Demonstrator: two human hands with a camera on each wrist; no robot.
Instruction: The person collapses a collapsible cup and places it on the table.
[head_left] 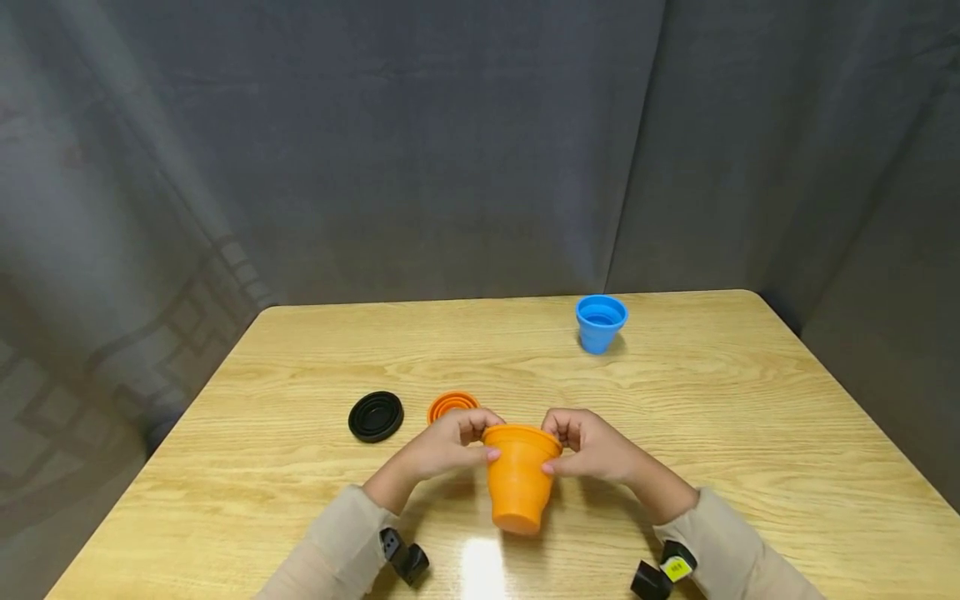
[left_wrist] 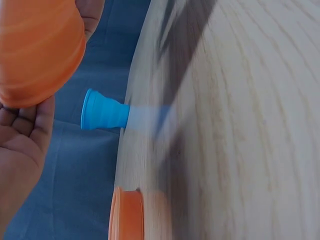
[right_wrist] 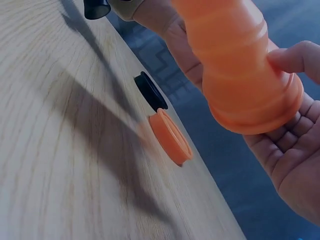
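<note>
An orange collapsible cup (head_left: 519, 479), drawn out to its full height, is held above the table between both hands, its base tilted toward me. My left hand (head_left: 448, 448) grips the rim on the left, thumb on the outer wall and fingers at the far side. On the opposite side my right hand (head_left: 596, 448) pinches the rim the same way. Ridges ring the wall of the orange cup (right_wrist: 240, 70) in the right wrist view. Just behind the left hand lies a second orange collapsible cup (head_left: 453, 402), folded flat and partly covered by that hand.
A black collapsible cup (head_left: 376, 417), pressed flat, lies left of the flat orange one. Toward the far edge of the wooden table (head_left: 300, 517) stands a blue collapsible cup (head_left: 600, 325), extended and upright. Grey curtains (head_left: 420, 150) hang behind the table and along its sides.
</note>
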